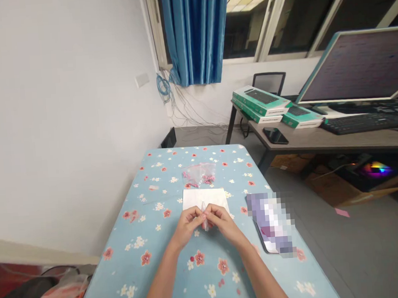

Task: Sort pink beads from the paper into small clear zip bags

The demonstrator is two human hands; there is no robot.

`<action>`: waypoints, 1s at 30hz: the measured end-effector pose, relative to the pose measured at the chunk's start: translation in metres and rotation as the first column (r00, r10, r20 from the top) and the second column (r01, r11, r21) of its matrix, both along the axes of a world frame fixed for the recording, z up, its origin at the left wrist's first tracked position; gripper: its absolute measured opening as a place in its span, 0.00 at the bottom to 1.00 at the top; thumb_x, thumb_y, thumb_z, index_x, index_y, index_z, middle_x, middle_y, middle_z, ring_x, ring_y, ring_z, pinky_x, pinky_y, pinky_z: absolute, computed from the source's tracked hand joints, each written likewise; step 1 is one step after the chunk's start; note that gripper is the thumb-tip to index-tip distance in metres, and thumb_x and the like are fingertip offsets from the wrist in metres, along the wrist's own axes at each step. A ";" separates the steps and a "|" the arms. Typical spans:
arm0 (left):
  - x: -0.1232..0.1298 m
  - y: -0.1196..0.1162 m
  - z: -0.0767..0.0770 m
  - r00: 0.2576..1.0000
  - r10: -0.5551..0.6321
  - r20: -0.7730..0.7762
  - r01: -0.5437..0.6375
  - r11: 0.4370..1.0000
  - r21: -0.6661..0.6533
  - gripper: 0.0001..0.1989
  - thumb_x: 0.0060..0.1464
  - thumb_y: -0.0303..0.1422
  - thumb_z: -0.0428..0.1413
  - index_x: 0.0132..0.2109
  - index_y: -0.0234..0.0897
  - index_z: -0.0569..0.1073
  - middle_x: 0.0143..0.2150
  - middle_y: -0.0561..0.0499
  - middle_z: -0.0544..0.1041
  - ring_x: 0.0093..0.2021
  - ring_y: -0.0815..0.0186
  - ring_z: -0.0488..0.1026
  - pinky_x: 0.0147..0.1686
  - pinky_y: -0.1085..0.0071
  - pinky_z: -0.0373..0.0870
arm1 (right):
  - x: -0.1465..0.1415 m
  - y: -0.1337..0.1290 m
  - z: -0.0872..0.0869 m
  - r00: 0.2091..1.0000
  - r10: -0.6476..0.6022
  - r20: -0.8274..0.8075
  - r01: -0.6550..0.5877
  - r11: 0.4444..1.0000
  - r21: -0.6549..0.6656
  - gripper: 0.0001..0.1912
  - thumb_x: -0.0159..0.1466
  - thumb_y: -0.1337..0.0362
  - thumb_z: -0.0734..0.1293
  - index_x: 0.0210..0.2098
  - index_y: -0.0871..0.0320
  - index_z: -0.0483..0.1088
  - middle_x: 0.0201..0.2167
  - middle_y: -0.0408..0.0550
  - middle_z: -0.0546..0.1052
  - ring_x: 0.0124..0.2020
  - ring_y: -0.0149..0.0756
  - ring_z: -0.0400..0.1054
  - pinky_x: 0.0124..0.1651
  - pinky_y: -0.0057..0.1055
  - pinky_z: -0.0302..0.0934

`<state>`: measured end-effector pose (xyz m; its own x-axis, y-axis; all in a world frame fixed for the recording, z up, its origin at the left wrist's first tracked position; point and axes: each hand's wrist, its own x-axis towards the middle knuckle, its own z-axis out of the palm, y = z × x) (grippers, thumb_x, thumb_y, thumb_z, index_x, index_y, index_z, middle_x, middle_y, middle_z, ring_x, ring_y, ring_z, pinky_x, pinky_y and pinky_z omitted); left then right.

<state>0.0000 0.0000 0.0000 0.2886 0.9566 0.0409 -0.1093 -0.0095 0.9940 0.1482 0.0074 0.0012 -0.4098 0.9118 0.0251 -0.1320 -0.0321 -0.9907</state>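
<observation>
"Fingers (pixel 197 220) meet over a worktop (pixel 124 274) covered in blue floral cloth. What is between them?"

"A small clear plastic packet (pixel 204 217), held upright at the near edge of a white sheet (pixel 204 195)."

"How firm is the grip?"

"Both sets are clamped on it: the left hand (pixel 189 222) pinches one side, the right hand (pixel 220 218) the other, thumbs close together. Something reddish shows low at the packet; whether inside or behind, I cannot tell."

"And around them?"

"Just beyond the white sheet, a transparent bag (pixel 199 170) of pink beads (pixel 208 179) lies on the cloth. Near the right edge rests a flat object (pixel 270 223), mostly pixelated."

"Farther off?"

"At right, a second worktop (pixel 307 144) carries green-and-white keyboard boxes (pixel 262 100), a dark smartphone (pixel 275 135), a black keyboard (pixel 364 123) and a monitor (pixel 357 67). A blue curtain (pixel 196 35) hangs at the window (pixel 246 41)."
</observation>
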 end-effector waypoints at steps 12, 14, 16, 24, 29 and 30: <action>0.001 -0.002 0.003 0.969 0.201 -0.143 -0.177 0.971 0.161 0.15 0.53 0.38 0.53 0.22 0.36 0.65 0.20 0.54 0.66 0.24 0.70 0.63 0.30 0.73 0.60 | 0.000 -0.004 0.004 0.962 -0.207 0.180 0.166 0.961 0.220 0.18 0.62 0.54 0.62 0.21 0.58 0.61 0.18 0.39 0.61 0.22 0.28 0.53 0.27 0.26 0.47; -0.004 0.000 0.002 0.941 0.305 -0.144 -0.276 0.941 0.194 0.15 0.53 0.38 0.52 0.21 0.36 0.63 0.19 0.55 0.64 0.24 0.70 0.61 0.28 0.73 0.59 | 0.002 -0.003 0.004 0.941 -0.263 0.211 0.204 0.942 0.265 0.17 0.61 0.56 0.62 0.20 0.58 0.60 0.18 0.39 0.60 0.22 0.28 0.52 0.27 0.26 0.47; -0.008 0.001 0.001 0.912 0.374 -0.166 -0.332 0.914 0.234 0.15 0.52 0.37 0.52 0.21 0.36 0.62 0.19 0.56 0.63 0.24 0.70 0.61 0.28 0.73 0.59 | 0.004 -0.002 0.004 0.917 -0.309 0.253 0.227 0.924 0.307 0.16 0.60 0.58 0.62 0.19 0.58 0.59 0.17 0.38 0.59 0.22 0.28 0.52 0.27 0.26 0.48; -0.004 -0.003 0.001 0.896 0.334 -0.293 -0.178 0.875 0.451 0.14 0.49 0.42 0.57 0.37 0.36 0.70 0.35 0.48 0.72 0.37 0.63 0.69 0.39 0.67 0.65 | 0.010 0.001 0.003 0.918 -0.325 0.228 0.229 0.903 0.365 0.13 0.60 0.61 0.62 0.20 0.57 0.61 0.20 0.41 0.64 0.25 0.30 0.57 0.29 0.27 0.51; 0.000 -0.003 -0.004 0.851 0.307 -0.426 -0.016 0.826 0.564 0.47 0.30 0.48 0.67 0.58 0.39 0.61 0.56 0.39 0.65 0.57 0.51 0.61 0.54 0.54 0.60 | 0.011 0.002 0.006 0.957 -0.257 0.132 0.195 0.912 0.361 0.13 0.60 0.61 0.64 0.20 0.57 0.63 0.24 0.44 0.67 0.31 0.34 0.61 0.33 0.29 0.54; 0.001 -0.003 -0.005 0.837 0.304 -0.454 0.009 0.824 0.567 0.48 0.30 0.48 0.67 0.59 0.40 0.61 0.57 0.39 0.65 0.57 0.51 0.60 0.56 0.53 0.59 | 0.010 0.002 0.006 0.962 -0.244 0.124 0.187 0.916 0.356 0.13 0.59 0.62 0.64 0.19 0.57 0.63 0.25 0.45 0.67 0.31 0.34 0.61 0.34 0.29 0.54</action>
